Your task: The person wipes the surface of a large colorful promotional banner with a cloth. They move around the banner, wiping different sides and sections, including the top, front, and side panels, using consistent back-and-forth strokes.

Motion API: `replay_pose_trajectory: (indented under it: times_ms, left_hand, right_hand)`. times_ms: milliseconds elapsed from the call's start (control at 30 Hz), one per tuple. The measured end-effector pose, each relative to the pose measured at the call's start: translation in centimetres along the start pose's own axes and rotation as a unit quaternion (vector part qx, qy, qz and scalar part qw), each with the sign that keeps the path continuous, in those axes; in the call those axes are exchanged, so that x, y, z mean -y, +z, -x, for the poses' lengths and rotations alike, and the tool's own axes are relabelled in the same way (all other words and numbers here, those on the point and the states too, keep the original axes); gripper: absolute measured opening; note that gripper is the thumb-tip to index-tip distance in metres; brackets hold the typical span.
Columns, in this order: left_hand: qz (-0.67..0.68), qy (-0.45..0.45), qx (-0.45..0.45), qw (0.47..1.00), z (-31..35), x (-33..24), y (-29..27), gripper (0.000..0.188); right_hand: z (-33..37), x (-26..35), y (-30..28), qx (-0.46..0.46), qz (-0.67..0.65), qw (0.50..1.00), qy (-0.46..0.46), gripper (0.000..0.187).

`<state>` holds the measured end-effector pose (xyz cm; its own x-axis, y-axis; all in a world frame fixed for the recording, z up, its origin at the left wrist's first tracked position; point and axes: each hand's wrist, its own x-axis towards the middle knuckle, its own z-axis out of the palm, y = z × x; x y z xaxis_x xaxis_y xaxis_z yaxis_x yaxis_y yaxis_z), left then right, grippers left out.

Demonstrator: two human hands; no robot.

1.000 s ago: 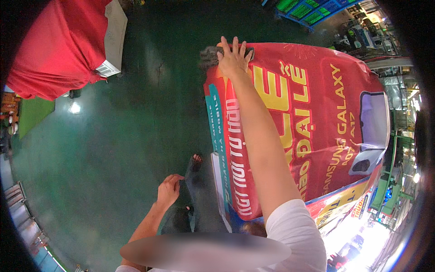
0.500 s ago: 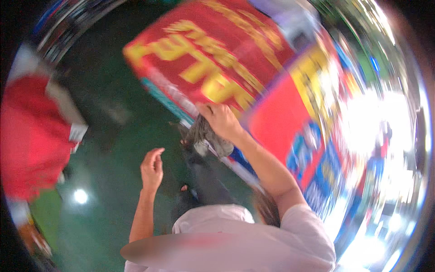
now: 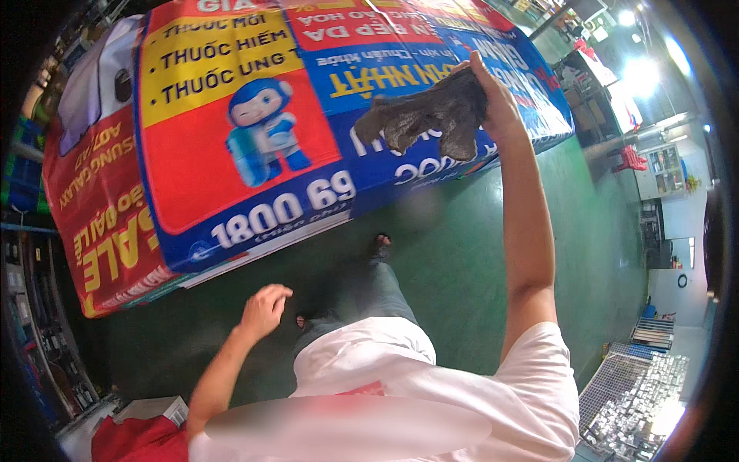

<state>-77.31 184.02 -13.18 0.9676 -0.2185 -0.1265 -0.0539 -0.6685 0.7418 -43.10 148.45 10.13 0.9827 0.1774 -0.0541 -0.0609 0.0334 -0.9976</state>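
Observation:
In my right hand (image 3: 499, 104) is a crumpled dark grey cloth rag (image 3: 431, 112), gripped at its right end with the arm stretched far forward. The rag hangs over the blue part of the large table cover (image 3: 331, 142), a sheet of printed banners in red, yellow and blue with a cartoon robot figure. Whether the rag touches that surface I cannot tell. My left hand (image 3: 265, 309) is in the air above the floor, short of the table's near edge. Its fingers are loosely bent, and nothing shows in them.
A green floor (image 3: 454, 254) lies below me. Red cloth (image 3: 138, 440) sits at the lower left, near shelving (image 3: 46, 323). To the right are a red stool (image 3: 630, 159), a cabinet (image 3: 668, 171) and a wire rack (image 3: 616, 385). Pale fabric (image 3: 100, 81) lies on the table's far left.
My view has swung right along the table, so the robot picture and blue banners now face me. My right hand has carried the rag farther forward and right. The red cloth now appears lower left.

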Motion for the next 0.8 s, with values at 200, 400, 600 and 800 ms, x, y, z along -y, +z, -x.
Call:
replay_pose_trajectory:
  times_ms: [200,400,600,800]
  left_hand:
    - [-0.136,0.136,-0.082,0.978,-27.8,-4.4,3.9,0.026]
    - [-0.336,0.052,-0.074,0.938,-41.8,-1.9,7.2,0.062]
    - [-0.327,0.022,-0.040,0.944,-41.9,-0.5,7.4,0.067]
    - [-0.333,0.015,-0.027,0.942,-42.2,-0.4,7.4,0.065]
  right_hand:
    - [-7.8,-13.5,-11.2,0.280,0.459,0.841,-0.064,0.049]
    - [-10.3,-28.7,-9.1,0.042,0.531,0.846,0.003,0.089]
    - [-18.1,-33.1,-7.6,0.226,0.437,0.823,-0.283,0.053]
    - [-29.8,-34.1,-33.9,-0.153,0.631,0.754,-0.106,0.054]
